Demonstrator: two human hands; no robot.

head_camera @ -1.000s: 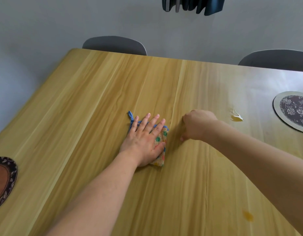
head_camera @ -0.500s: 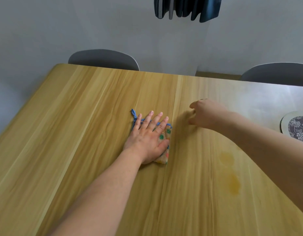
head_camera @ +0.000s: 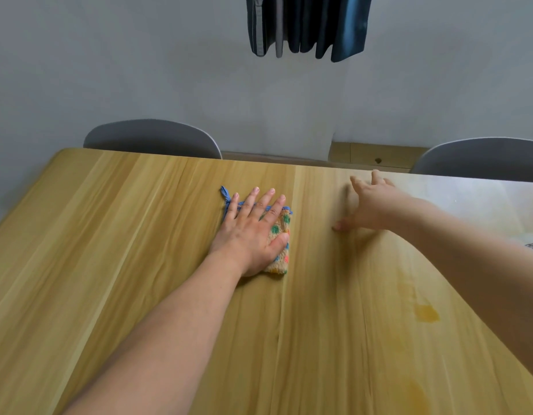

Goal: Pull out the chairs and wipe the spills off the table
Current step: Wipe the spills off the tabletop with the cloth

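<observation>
Soft daylight glares off the table (head_camera: 457,199) at far right; right hand (head_camera: 370,208) motion-blurred.

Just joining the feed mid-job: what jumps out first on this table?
The left hand lies flat with spread fingers on a small spotted cloth near the middle of the wooden table. The right hand reaches open toward the far edge, holding nothing. Yellowish spills sit unwiped on the near right, and two grey chairs stand behind the far edge.
</observation>
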